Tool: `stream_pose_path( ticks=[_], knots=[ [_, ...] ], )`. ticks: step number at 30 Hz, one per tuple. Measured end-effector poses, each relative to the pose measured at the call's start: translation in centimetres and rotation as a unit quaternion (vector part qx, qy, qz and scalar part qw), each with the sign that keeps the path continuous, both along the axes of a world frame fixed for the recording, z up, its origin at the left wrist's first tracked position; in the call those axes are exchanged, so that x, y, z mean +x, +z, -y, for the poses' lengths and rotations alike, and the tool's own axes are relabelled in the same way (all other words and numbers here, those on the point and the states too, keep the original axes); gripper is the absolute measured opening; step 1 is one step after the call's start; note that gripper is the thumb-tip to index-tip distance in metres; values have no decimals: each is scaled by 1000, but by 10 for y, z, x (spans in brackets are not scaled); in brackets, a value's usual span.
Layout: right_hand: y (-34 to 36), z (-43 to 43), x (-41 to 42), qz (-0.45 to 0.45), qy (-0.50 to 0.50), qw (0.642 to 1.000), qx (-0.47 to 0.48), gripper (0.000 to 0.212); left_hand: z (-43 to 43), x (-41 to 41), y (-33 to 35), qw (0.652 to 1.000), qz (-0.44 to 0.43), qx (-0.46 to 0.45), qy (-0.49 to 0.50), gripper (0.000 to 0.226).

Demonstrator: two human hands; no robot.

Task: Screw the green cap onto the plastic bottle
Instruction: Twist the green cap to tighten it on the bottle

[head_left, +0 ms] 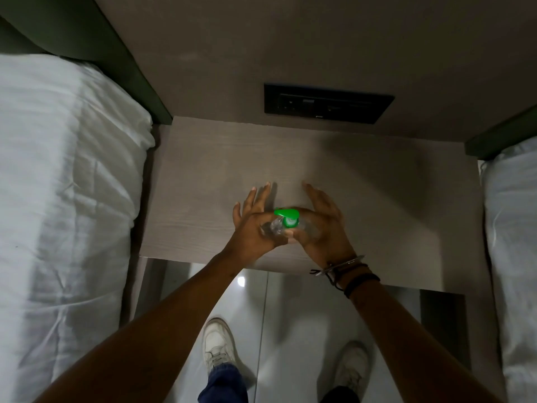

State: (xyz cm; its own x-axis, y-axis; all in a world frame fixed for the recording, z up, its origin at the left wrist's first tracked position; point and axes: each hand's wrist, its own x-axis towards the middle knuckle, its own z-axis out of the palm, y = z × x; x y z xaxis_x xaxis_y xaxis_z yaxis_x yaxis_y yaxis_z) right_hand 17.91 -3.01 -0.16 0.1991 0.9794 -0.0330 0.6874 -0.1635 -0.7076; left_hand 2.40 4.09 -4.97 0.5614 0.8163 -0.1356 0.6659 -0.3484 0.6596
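At the centre of the frame, a grey wooden bedside table (pixel 290 158) is flanked by white bedding (pixel 66 184). Above its near edge, the plastic bottle (pixel 276 226) is pressed between the left hand (pixel 255 225) and right hand (pixel 322 225), fingers splayed. The green cap (pixel 287 218) is seated on the bottle neck.

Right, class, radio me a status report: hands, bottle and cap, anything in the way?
Left hand and right hand both on the bottle. Green cap on its top, flip lid open. Table clear around them.
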Motion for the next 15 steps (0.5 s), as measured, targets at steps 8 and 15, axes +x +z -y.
stream_pose_path(
  ticks=[8, 15],
  knots=[
    [-2, 1, -7, -39, -47, 998, -31, 84, 4, -2, 5, 996, 88, -5, -5, 49],
    [5, -9, -8, 29, -39, 999, -15, 44, 1, -1, 6, 999, 40, -10, -8, 56]
  ],
)
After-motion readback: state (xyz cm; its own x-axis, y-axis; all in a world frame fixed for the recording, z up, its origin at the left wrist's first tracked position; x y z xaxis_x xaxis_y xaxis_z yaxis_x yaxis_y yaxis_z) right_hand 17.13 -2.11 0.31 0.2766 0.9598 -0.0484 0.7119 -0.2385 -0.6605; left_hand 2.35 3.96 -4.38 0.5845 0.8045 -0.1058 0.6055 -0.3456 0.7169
